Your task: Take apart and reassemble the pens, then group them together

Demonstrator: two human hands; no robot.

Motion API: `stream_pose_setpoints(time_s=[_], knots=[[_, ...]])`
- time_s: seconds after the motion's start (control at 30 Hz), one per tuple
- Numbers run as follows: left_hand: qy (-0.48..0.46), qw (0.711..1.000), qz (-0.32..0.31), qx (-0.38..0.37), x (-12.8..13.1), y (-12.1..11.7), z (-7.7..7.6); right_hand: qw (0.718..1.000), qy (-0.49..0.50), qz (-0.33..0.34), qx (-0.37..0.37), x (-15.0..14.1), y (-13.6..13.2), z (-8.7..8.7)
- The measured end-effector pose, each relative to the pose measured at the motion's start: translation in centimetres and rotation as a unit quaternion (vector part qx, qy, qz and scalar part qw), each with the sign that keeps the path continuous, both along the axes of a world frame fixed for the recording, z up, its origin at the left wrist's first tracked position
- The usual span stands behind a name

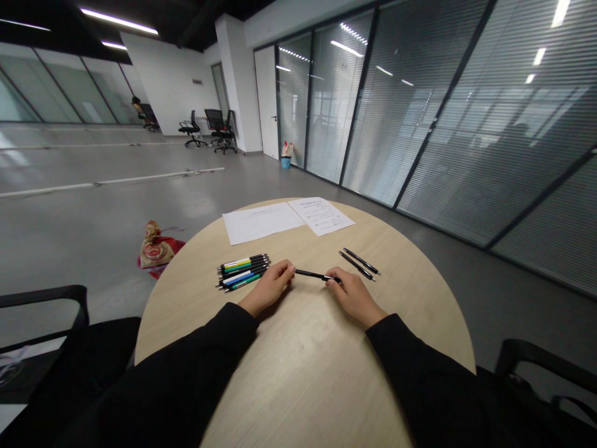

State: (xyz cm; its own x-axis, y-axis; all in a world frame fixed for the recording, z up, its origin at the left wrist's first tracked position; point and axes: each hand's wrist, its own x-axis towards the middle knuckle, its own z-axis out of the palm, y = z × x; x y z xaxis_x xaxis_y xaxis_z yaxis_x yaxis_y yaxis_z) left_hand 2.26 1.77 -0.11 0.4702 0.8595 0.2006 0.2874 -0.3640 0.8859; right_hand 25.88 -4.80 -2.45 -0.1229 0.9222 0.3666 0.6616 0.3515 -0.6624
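Round wood-top table [303, 373] on grey floor [116, 211], glass partitions [364, 112] beyond. Clock on tabletop, 12 = far edge. Black pen [310, 274] held mid-table toward 12, roughly crosswise, between both hands. Left hand [270, 287]: fingertips pinched on its left end. Right hand [353, 296]: thumb and fingers closed on its right end. Pen bundle [242, 272], mixed black/yellow/green/blue/white, side by side at 11, just beside left hand. Two black pens [357, 266] at 1, near right hand. Two paper sheets [263, 223] at 12, printed one on the right.
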Motion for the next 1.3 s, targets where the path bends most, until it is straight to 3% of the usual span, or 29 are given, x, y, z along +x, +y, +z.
stream_pose_setpoints(time_s=[0.33, 0.57, 0.8, 0.97, 1.13, 1.3], knots=[[-0.017, 1.000, -0.001, -0.014, 0.0, 0.0, -0.2, 1.000, 0.006, 0.008, -0.007, 0.0, -0.1, 0.1], [-0.098, 0.990, 0.068, -0.082, 0.4, 0.8, -1.6, 0.999, 0.014, 0.030, -0.007, -1.4, -1.0, 0.8], [-0.184, 0.965, 0.115, -0.144, 0.7, 1.0, -1.8, 0.983, -0.074, 0.163, 0.044, -3.9, -2.7, 1.9], [-0.192, 0.967, 0.050, -0.162, 0.9, 0.1, -1.0, 0.973, -0.130, 0.186, 0.046, -4.9, -3.3, 1.7], [-0.153, 0.976, -0.033, -0.150, 1.4, -1.3, -0.3, 0.976, -0.157, 0.144, 0.053, -4.5, -2.8, 1.3], [-0.143, 0.978, -0.068, -0.138, 1.6, -1.9, -0.1, 0.971, -0.191, 0.128, 0.063, -4.2, -2.5, 1.1]])
